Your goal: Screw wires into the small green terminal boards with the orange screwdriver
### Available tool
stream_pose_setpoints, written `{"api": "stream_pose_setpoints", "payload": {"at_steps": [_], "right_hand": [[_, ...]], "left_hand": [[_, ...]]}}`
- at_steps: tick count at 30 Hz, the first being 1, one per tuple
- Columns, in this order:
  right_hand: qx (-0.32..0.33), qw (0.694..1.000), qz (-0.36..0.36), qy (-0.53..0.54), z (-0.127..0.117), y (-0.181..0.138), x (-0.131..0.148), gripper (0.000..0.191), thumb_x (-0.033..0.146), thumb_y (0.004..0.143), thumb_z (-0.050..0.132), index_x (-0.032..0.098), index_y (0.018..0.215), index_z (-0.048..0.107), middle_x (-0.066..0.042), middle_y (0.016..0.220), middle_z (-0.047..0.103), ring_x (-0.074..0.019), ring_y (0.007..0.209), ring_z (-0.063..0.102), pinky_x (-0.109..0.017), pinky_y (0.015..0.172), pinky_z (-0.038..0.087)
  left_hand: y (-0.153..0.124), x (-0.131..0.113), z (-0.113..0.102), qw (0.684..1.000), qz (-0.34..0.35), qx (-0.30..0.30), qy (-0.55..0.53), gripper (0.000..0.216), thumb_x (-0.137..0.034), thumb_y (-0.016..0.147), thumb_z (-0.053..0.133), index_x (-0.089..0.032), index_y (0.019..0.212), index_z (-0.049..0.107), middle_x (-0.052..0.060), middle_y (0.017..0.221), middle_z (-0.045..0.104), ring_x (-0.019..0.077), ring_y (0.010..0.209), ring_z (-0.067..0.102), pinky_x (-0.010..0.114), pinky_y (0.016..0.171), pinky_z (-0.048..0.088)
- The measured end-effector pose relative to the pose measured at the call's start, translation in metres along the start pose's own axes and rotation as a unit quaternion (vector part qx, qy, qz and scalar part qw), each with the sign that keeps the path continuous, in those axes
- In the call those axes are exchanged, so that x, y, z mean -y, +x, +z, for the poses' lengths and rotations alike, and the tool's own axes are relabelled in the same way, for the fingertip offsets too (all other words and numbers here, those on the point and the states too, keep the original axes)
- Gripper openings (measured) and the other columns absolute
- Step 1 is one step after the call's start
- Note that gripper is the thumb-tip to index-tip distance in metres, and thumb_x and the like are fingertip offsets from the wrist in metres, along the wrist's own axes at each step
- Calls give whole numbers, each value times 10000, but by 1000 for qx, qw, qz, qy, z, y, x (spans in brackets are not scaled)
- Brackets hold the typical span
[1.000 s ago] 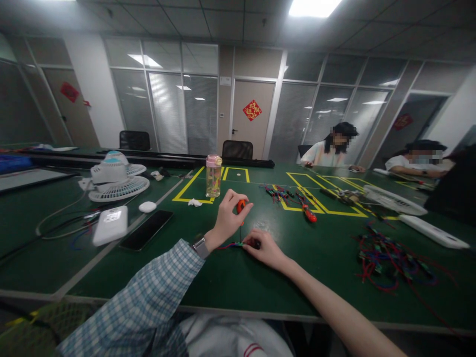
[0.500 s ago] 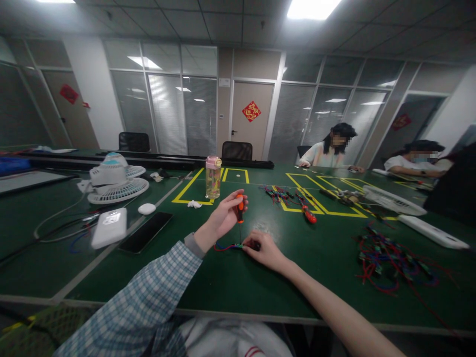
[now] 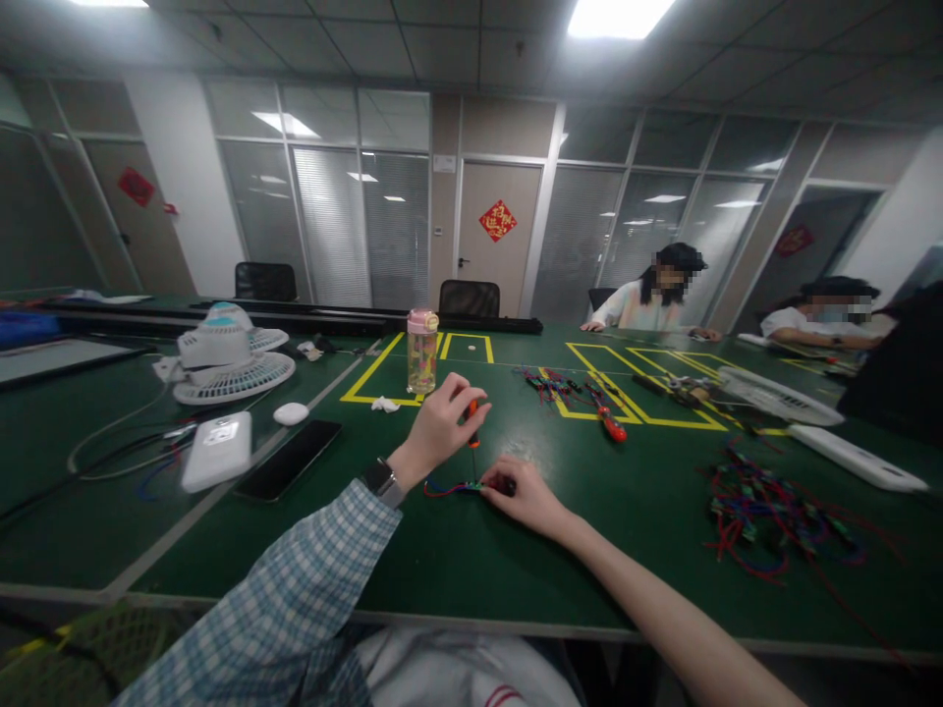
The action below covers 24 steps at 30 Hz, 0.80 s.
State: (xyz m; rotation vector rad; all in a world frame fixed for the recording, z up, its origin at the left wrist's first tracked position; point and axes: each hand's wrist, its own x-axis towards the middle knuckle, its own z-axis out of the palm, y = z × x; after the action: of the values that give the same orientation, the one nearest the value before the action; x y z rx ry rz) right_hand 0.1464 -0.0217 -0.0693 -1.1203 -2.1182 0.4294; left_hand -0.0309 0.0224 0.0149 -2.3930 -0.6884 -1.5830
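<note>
My left hand [image 3: 444, 424] grips the orange-and-black handle of a screwdriver [image 3: 473, 437], held upright with its thin shaft pointing down. The tip meets a small green circuit board [image 3: 473, 487] lying on the green table. Red and blue wires [image 3: 440, 489] run from the board's left end. My right hand [image 3: 525, 494] rests on the table and pinches the board's right end between thumb and fingers. Something dark shows beside the curled fingers of that hand; I cannot make out what it is.
A bundle of wired boards [image 3: 773, 516] lies at right, a smaller pile [image 3: 549, 385] farther back beside a red-handled tool [image 3: 611, 424]. A drink bottle [image 3: 422, 353], phone [image 3: 290, 460], white power bank [image 3: 217, 452] and fan [image 3: 232, 358] stand or lie left. Two people sit across at right.
My left hand has rolled over at the wrist, its back now turned up and the watch showing, while still on the screwdriver. My right hand and the board stay put.
</note>
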Motion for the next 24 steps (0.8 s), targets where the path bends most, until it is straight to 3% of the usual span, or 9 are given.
{"api": "stream_pose_setpoints", "payload": {"at_steps": [3, 6, 14, 20, 24], "right_hand": [[-3, 1000, 2, 1, 0, 0, 0, 61, 100, 748, 639, 153, 757, 668, 5, 698, 554, -114, 624, 524, -219, 580, 407], [-6, 1000, -3, 2, 2, -1, -3, 54, 114, 753, 634, 155, 763, 668, 5, 695, 553, -115, 621, 525, -220, 580, 408], [-5, 1000, -3, 6, 2, -1, -5, 50, 134, 759, 629, 159, 770, 671, 3, 705, 561, -116, 623, 522, -223, 583, 416], [-5, 1000, -1, 8, 1, -1, -2, 58, 110, 751, 634, 153, 765, 669, 6, 689, 560, -111, 607, 515, -220, 579, 409], [-5, 1000, 1, 6, 2, -1, -3, 65, 105, 749, 632, 154, 769, 671, 12, 685, 552, -108, 595, 514, -219, 571, 406]], "left_hand": [[4, 0, -12, 957, 212, 24, 196, 214, -241, 884, 483, -163, 709, 577, 32, 672, 506, 159, 641, 466, 299, 584, 380], [5, -3, -19, 925, 282, 5, 254, 193, -212, 838, 475, -175, 661, 545, 23, 611, 473, 169, 608, 431, 325, 566, 339], [4, -2, -16, 936, 272, 17, 222, 127, -193, 835, 443, -169, 837, 567, 28, 683, 541, 176, 658, 473, 323, 622, 384], [6, 0, -15, 951, 233, 27, 203, 191, -309, 868, 491, -173, 751, 558, 23, 633, 517, 172, 615, 463, 317, 570, 361], [3, -1, -13, 955, 228, 49, 180, 214, -199, 847, 419, -139, 938, 603, 64, 743, 593, 194, 695, 535, 342, 633, 426]]}}
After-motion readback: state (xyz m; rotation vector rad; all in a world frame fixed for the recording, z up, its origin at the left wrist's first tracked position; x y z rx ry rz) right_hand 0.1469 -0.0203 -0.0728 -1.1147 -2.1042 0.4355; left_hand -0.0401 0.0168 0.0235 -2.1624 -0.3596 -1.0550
